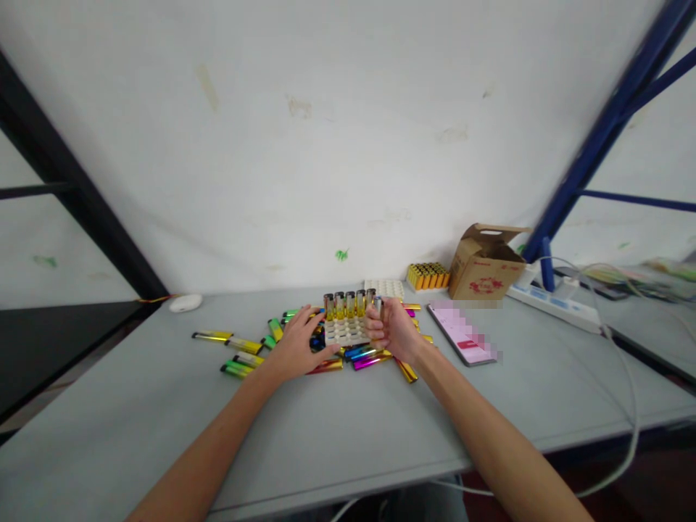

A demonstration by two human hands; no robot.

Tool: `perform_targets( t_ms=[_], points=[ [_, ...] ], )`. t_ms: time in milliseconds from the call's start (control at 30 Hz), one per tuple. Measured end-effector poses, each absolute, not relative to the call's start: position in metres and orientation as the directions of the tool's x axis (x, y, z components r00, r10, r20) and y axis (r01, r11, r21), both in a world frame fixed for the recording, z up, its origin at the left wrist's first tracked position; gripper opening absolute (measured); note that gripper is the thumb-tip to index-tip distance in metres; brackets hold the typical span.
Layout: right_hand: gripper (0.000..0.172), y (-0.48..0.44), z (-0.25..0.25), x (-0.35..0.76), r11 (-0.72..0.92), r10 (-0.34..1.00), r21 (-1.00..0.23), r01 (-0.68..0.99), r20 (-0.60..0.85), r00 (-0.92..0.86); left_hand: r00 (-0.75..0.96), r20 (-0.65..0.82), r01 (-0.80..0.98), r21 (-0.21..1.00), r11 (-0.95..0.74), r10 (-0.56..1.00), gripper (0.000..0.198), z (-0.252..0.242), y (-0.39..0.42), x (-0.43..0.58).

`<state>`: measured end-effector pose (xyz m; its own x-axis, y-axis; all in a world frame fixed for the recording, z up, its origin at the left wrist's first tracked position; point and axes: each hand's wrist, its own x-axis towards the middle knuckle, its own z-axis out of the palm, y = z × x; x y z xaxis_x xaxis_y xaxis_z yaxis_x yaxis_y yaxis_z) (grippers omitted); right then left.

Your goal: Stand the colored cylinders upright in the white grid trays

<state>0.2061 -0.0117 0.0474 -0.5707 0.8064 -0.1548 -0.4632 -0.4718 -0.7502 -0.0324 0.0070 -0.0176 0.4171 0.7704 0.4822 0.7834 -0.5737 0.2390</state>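
A white tray with rows of holes lies among loose lighters. Several gold lighters with dark metal tops stand upright in its back row. My left hand is curved around the tray's left side, thumb at the front corner and fingertips towards the back corner. My right hand is closed at the tray's right end around a lighter, of which only the shiny top shows. Green and yellow lighters lie to the left; purple and blue ones lie in front of the tray.
Behind stand a tray packed with orange lighters, a second white tray and an open cardboard box. A phone lies to the right, near a power strip with cables. A white device sits at the far left.
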Motion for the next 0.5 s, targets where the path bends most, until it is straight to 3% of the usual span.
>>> perform_targets(
  t_ms=[233,333,500],
  points=[
    [0.028,-0.009,0.051,0.223,-0.340,0.849,-0.785,-0.517,-0.020,-0.528,0.418,0.462,0.784,0.252,-0.567,0.783,0.069,-0.019,0.008,-0.034],
    [0.020,-0.007,0.054,0.229,-0.255,0.897,-0.800,-0.542,0.013,-0.442,0.411,0.463,0.785,0.259,-0.563,0.785,0.068,-0.019,0.007,-0.034],
    [0.021,-0.004,0.053,0.232,-0.017,0.976,-0.882,-0.471,0.089,-0.200,0.408,0.456,0.788,0.262,-0.557,0.791,0.068,-0.018,0.007,-0.034]
  ],
)
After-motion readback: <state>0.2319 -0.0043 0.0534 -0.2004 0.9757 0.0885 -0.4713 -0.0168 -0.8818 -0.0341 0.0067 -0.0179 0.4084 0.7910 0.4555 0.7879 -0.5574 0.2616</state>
